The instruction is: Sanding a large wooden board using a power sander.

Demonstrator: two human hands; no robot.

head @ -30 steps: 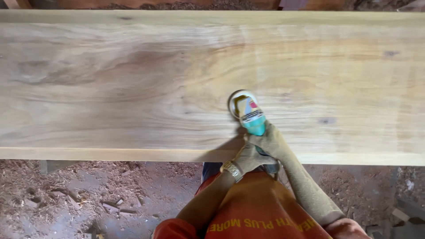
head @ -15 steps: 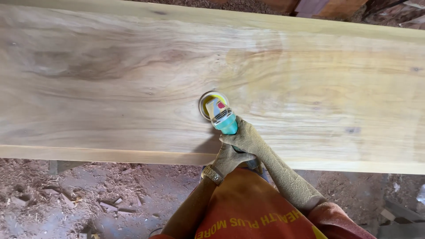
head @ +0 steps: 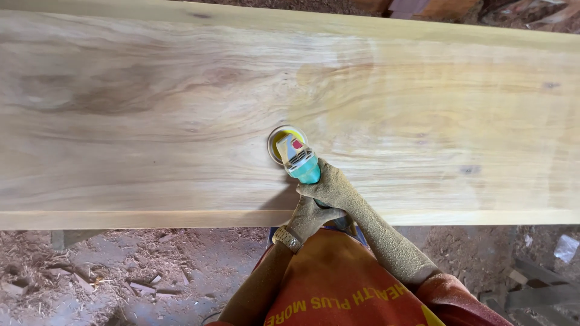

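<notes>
Slab: a broad pale wooden plank (head: 181, 108) with brown grain swirls lies flat as the worktop, stretching far to either side of the hands and beyond them.
Ground: sawdust and wood chips (head: 121, 271) cover the dirt floor below the plank's near edge, left of the left hand.
Clothing: an orange garment with pale lettering (head: 338, 284) hangs just beneath both hands.
Tool: a teal-bodied handheld grinder with a round yellow disc (head: 294, 154) sits disc-down on the plank, just ahead of the right hand.
Right hand (head: 329, 188): dust-coated, wrapped tight around the grinder's body.
Left hand (head: 311, 218): closed under the right, gripping the tool's rear; a metal wristwatch (head: 287, 238) sits on the wrist.
Change: against the earlier views, the grinder stands over a different patch of grain, so the disc is travelling along the plank.
Containers: none visible.
</notes>
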